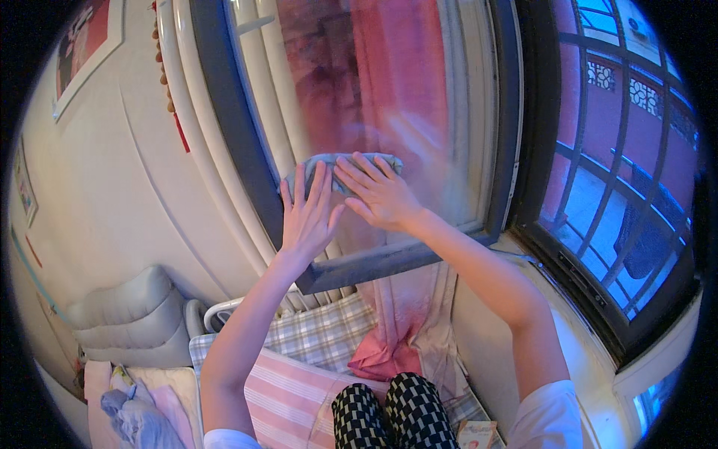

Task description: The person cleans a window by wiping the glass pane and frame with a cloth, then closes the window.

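My left hand point(308, 219) lies flat with fingers spread on a folded grey-blue cloth point(335, 158). The cloth is pressed against the glass pane point(465, 185) of an open window sash. On the right part of the same cloth rests my right hand point(384, 196), its fingers pointing up and to the left. A dark grey sash frame point(373, 268) runs below both wrists. Pink and red curtain shades show through or on the glass; which of the two I cannot tell. My palms cover the lower part of the cloth.
My patterned knees point(418, 409) are on a bed with a pink striped cover point(291, 393) and a plaid sheet point(320, 331). A pink curtain point(392, 342) hangs behind the sash. White pipes point(210, 168) stand left; a barred window point(611, 168) is right. A grey padded headboard point(134, 320) sits lower left.
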`<state>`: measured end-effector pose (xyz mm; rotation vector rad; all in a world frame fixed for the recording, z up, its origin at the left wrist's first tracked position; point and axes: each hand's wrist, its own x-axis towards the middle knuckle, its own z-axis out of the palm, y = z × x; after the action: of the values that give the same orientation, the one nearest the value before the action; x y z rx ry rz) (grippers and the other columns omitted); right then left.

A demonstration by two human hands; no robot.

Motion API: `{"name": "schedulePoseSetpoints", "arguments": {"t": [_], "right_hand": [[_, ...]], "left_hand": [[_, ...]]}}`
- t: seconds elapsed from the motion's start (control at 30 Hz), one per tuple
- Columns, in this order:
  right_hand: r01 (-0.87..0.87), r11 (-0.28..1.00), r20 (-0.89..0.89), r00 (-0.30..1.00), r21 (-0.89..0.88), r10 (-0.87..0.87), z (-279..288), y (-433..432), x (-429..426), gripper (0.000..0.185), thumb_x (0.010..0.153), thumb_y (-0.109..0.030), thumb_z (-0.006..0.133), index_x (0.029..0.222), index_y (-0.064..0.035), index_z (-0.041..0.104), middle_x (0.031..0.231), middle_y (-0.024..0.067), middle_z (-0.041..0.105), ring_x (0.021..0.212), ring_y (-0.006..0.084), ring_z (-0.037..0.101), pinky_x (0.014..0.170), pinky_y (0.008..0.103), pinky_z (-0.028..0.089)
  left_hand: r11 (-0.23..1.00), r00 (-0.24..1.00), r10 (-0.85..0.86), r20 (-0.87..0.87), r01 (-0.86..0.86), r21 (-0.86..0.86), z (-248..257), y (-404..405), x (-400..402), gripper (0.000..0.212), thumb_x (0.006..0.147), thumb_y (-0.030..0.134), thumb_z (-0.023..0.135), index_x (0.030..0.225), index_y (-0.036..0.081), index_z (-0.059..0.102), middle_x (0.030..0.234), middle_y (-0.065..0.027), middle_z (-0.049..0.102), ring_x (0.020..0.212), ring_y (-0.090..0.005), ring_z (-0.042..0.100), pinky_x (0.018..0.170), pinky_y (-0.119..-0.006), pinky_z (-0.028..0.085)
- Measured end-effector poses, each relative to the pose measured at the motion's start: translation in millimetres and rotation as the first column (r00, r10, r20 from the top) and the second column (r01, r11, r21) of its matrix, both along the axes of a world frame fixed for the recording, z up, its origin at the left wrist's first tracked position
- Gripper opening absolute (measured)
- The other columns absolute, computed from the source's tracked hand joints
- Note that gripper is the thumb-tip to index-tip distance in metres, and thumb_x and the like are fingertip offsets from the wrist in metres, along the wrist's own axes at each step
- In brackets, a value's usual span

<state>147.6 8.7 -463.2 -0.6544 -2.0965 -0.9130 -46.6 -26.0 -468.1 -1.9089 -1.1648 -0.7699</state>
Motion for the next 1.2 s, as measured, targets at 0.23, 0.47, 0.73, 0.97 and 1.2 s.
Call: {"name": "schedulePoseSetpoints", "arguments": {"t": [0.23,0.47,0.73,0.97,1.2], "right_hand": [[0.032,0.998,0.057,0.998,-0.061,-0.029,-4.3,4.9,30.2,0.060,0.090,-0.040,0.047,0.143,-0.0140,0.034,0.150,0.0012,0.028,0.139,0.0206,0.023,0.112,0.0420,0.015],[0.064,0.997,0.041,0.997,-0.054,-0.062,1.6,4.3,48.3,0.057,0.093,-0.040,0.042,0.144,-0.0158,0.033,0.150,0.0020,0.028,0.139,0.0255,0.022,0.112,0.0438,0.014],[0.113,0.994,-0.004,0.994,0.000,-0.113,20.5,9.6,73.3,0.055,0.093,-0.037,0.044,0.143,-0.0171,0.035,0.149,0.0003,0.030,0.138,0.0223,0.026,0.112,0.0434,0.016],[0.117,0.993,-0.037,0.992,-0.014,-0.117,49.8,18.4,109.1,0.053,0.095,-0.035,0.041,0.143,-0.0160,0.033,0.150,0.0029,0.027,0.140,0.0271,0.020,0.113,0.0453,0.012],[0.151,0.987,-0.084,0.986,0.048,-0.147,57.6,19.6,128.3,0.056,0.093,-0.041,0.044,0.143,-0.0176,0.034,0.150,0.0005,0.029,0.139,0.0251,0.023,0.112,0.0450,0.017]], "left_hand": [[0.999,0.982,-0.033,-0.188,0.028,-0.026,11.1,3.8,-2.0,0.065,0.088,0.041,0.050,0.144,0.015,0.030,0.151,-0.0024,0.024,0.140,-0.0318,0.017,0.109,-0.057,0.015],[0.998,0.957,-0.057,-0.285,0.058,-0.005,27.0,5.3,10.7,0.063,0.089,0.043,0.048,0.144,0.020,0.030,0.151,0.0029,0.025,0.140,-0.0222,0.019,0.111,-0.050,0.016],[0.996,0.904,-0.070,-0.421,0.089,0.026,67.5,8.4,30.7,0.064,0.089,0.045,0.047,0.145,0.020,0.028,0.151,0.0054,0.024,0.140,-0.0142,0.021,0.114,-0.044,0.013],[0.975,0.901,-0.141,-0.410,0.199,0.102,93.0,23.9,65.9,0.065,0.089,0.047,0.044,0.145,0.018,0.029,0.151,0.0035,0.025,0.140,-0.0154,0.020,0.114,-0.043,0.012],[0.972,0.912,-0.117,-0.394,0.186,0.142,90.9,36.0,91.1,0.065,0.089,0.047,0.044,0.145,0.017,0.030,0.152,0.0013,0.024,0.141,-0.0191,0.017,0.113,-0.045,0.012]]}}
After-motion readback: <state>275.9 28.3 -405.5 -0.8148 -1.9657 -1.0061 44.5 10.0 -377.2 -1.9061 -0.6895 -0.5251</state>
